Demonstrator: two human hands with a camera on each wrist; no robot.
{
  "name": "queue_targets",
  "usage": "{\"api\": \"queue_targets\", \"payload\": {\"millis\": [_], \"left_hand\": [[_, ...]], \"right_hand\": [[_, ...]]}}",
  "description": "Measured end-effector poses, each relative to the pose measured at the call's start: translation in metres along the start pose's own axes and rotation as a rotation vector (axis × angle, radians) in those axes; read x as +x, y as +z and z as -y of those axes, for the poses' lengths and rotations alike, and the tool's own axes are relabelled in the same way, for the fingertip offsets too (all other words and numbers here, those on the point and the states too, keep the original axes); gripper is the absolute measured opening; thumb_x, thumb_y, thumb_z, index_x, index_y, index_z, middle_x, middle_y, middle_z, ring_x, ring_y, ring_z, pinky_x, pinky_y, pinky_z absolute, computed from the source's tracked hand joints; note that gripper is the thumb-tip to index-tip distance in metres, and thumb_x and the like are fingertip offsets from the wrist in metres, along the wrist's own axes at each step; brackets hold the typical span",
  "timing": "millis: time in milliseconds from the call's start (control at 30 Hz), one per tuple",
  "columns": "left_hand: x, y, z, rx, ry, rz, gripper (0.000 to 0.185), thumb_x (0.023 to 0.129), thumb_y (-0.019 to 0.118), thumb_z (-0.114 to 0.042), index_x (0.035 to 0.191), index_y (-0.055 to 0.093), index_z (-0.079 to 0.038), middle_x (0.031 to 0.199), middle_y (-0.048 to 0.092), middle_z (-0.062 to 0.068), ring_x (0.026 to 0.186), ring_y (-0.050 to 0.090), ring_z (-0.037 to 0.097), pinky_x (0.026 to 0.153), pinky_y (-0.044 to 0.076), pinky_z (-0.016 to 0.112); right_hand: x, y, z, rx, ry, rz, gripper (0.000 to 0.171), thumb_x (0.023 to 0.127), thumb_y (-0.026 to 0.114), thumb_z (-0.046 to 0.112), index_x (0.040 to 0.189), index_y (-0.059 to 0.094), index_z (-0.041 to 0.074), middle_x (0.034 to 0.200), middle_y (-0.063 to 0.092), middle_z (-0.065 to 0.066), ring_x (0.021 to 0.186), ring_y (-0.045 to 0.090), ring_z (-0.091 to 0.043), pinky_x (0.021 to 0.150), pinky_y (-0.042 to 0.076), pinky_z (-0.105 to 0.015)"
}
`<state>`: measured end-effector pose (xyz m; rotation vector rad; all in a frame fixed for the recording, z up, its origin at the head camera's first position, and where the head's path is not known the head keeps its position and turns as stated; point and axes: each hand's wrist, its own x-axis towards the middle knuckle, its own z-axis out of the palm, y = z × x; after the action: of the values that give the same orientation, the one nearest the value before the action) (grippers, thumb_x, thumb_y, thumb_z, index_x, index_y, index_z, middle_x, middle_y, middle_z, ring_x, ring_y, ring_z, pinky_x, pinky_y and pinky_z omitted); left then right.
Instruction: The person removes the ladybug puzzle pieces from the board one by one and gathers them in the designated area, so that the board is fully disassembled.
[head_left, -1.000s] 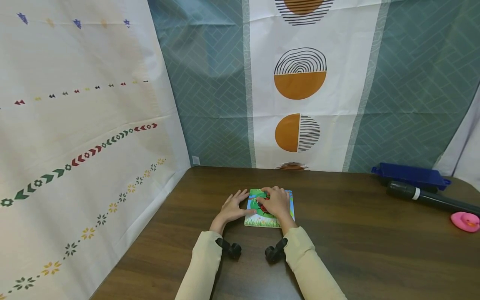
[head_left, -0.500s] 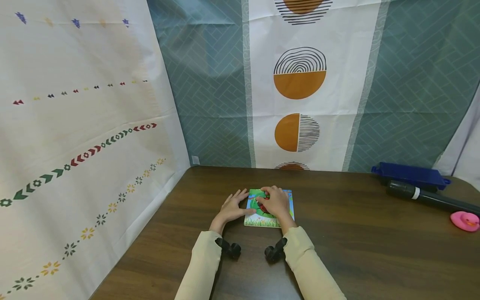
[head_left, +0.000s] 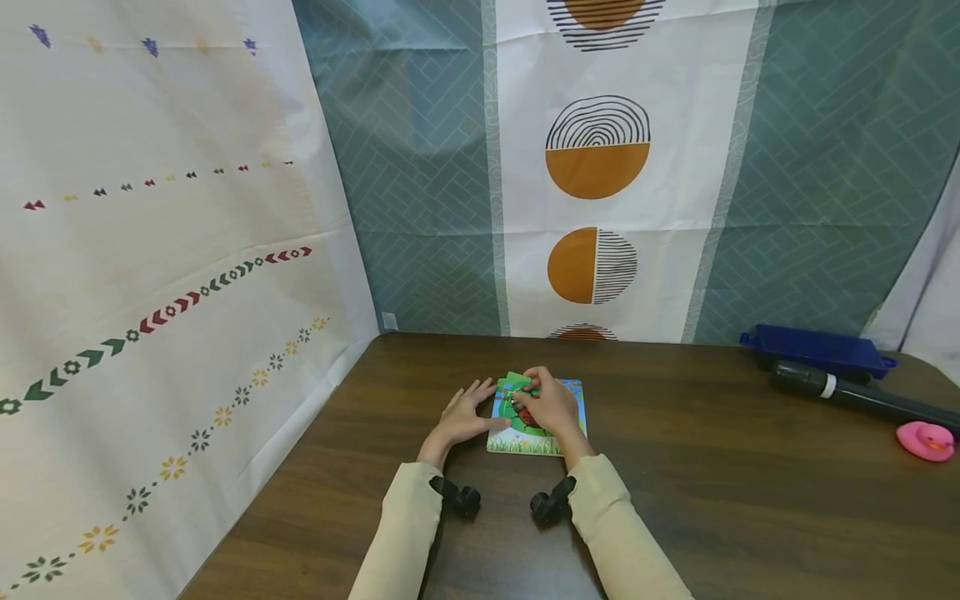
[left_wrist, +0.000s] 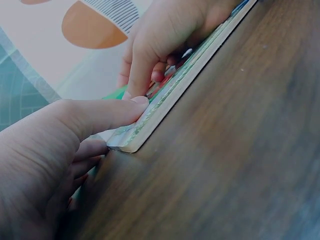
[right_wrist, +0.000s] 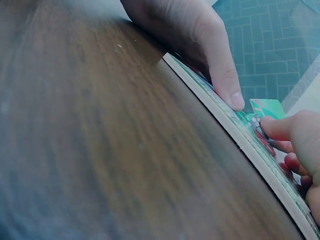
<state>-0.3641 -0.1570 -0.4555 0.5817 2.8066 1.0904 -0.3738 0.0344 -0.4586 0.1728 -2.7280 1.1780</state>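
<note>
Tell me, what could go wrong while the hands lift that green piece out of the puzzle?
The right hand pinches a small green puzzle piece by its edge only, so it might slip and drop. The left hand merely presses its thumb on the flat wooden puzzle board's corner, so the board might slide on the smooth dark wooden table, perhaps jolting other pieces loose.

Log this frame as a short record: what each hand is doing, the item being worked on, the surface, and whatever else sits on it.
Item: puzzle board, flat on the table
Left hand: fingers spread beside the board's left edge, thumb pressing on that edge
Right hand: over the board, pinching a green piece tilted up at the far edge
Surface: dark wooden table
Far right: blue tray, black tube, pink duck
</note>
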Motion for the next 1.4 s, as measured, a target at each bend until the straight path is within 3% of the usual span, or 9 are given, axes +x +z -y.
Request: {"api": "queue_targets", "payload": {"millis": [333, 667, 1033, 1233, 1400], "left_hand": [[-0.001, 0.001, -0.001, 0.008, 0.01, -0.01, 0.078, 0.084, 0.072, -0.036, 0.148, 0.042, -0.004, 0.16, 0.03, 0.012, 0.152, 0.019, 0.032, 0.125, 0.009, 0.054], [0.001, 0.001, 0.0, -0.01, -0.018, 0.004, 0.079, 0.085, 0.073, -0.038, 0.15, 0.039, -0.008, 0.162, 0.026, 0.008, 0.153, 0.016, 0.03, 0.126, 0.007, 0.05], [0.001, -0.002, -0.001, -0.019, -0.012, 0.001, 0.078, 0.086, 0.073, -0.036, 0.15, 0.039, -0.007, 0.162, 0.027, 0.008, 0.153, 0.016, 0.03, 0.126, 0.007, 0.05], [0.002, -0.003, -0.001, -0.018, 0.014, -0.008, 0.078, 0.086, 0.072, -0.037, 0.15, 0.039, -0.006, 0.161, 0.028, 0.009, 0.153, 0.017, 0.03, 0.126, 0.008, 0.051], [-0.002, -0.001, 0.001, -0.016, 0.022, -0.001, 0.08, 0.085, 0.073, -0.038, 0.15, 0.039, -0.006, 0.161, 0.028, 0.01, 0.153, 0.017, 0.032, 0.125, 0.009, 0.053]], "right_hand": [[0.0, 0.001, 0.0, 0.088, 0.02, -0.045, 0.033, 0.093, 0.066, 0.029, 0.123, 0.059, 0.016, 0.108, 0.068, -0.004, 0.088, 0.061, -0.019, 0.067, 0.047, -0.031], [0.0, 0.0, 0.0, 0.211, 0.066, -0.082, 0.026, 0.097, 0.061, 0.029, 0.12, 0.063, 0.017, 0.116, 0.069, -0.008, 0.104, 0.063, -0.025, 0.084, 0.052, -0.045], [0.001, -0.002, 0.0, 0.327, 0.066, -0.109, 0.027, 0.096, 0.062, 0.027, 0.121, 0.065, 0.016, 0.118, 0.069, -0.011, 0.108, 0.062, -0.027, 0.088, 0.051, -0.047], [0.004, -0.014, 0.002, 0.436, 0.052, -0.13, 0.03, 0.096, 0.062, 0.023, 0.123, 0.064, 0.01, 0.118, 0.069, -0.017, 0.108, 0.06, -0.03, 0.089, 0.05, -0.047], [0.01, -0.033, -0.003, 0.456, 0.06, -0.124, 0.03, 0.097, 0.062, 0.022, 0.124, 0.064, 0.01, 0.118, 0.069, -0.018, 0.11, 0.06, -0.031, 0.091, 0.05, -0.045]]}}
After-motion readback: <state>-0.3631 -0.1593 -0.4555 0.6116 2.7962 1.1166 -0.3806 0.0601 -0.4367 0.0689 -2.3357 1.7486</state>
